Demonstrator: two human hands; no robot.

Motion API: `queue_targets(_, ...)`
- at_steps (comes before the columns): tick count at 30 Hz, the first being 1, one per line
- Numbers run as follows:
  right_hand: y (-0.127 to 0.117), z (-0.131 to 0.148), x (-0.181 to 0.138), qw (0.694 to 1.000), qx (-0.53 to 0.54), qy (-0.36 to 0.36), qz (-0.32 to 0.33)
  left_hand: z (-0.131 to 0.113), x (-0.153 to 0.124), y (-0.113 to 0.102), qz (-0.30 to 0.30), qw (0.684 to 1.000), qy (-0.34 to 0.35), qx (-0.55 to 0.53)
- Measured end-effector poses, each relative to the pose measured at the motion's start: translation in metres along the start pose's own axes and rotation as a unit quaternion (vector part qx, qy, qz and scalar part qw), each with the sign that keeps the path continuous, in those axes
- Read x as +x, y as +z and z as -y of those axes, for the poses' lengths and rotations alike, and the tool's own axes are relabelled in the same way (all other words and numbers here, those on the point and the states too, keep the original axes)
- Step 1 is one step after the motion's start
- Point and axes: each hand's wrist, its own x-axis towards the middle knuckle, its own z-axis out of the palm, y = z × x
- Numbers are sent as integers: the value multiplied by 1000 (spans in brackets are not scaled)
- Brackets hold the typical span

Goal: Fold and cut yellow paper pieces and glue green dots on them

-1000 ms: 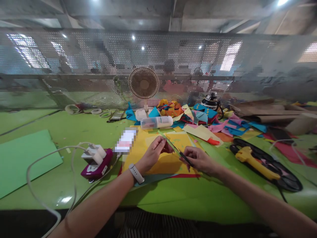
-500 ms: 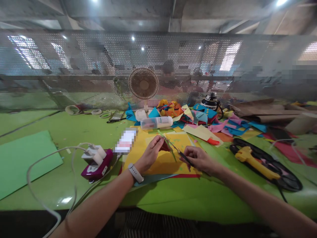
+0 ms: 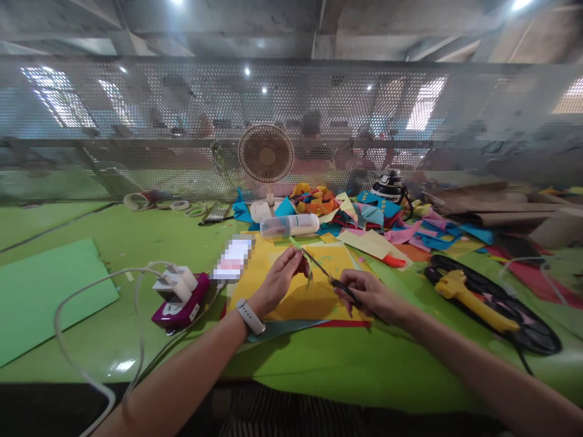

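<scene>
My left hand (image 3: 283,271), with a pale watch strap at the wrist, pinches a thin strip of green paper (image 3: 310,279) between thumb and fingers. Black-handled scissors (image 3: 341,286) are in my right hand (image 3: 367,291), their blades pointing up and left to the fingertips of my left hand. Whether the blades touch the strip I cannot tell. Both hands are over a yellow paper sheet (image 3: 296,301), which carries small green scraps. Edges of red and blue-grey sheets show under it.
Behind the hands lie a clear bottle (image 3: 290,225), a small fan (image 3: 266,155) and heaped coloured paper scraps (image 3: 364,212). Left are a lit phone (image 3: 234,258), a purple power strip (image 3: 170,314) with cables and a green sheet (image 3: 54,297). A yellow glue gun (image 3: 473,301) rests right in a black tray.
The long green strip between the hands now looks shorter, and less of it hangs below my left fingers. The scissors have shifted slightly right. The view has moved a little.
</scene>
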Motion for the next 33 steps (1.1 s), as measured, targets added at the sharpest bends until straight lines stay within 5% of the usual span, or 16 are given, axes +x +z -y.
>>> queue_targets(18,-2,-1,-1,1000,8,-21,-1,-1,-2,-1,-15,991,48,128)
queue_targets(33,9,3,0,1000,-3,7,-12,5,-5,16,-43,992,31,111)
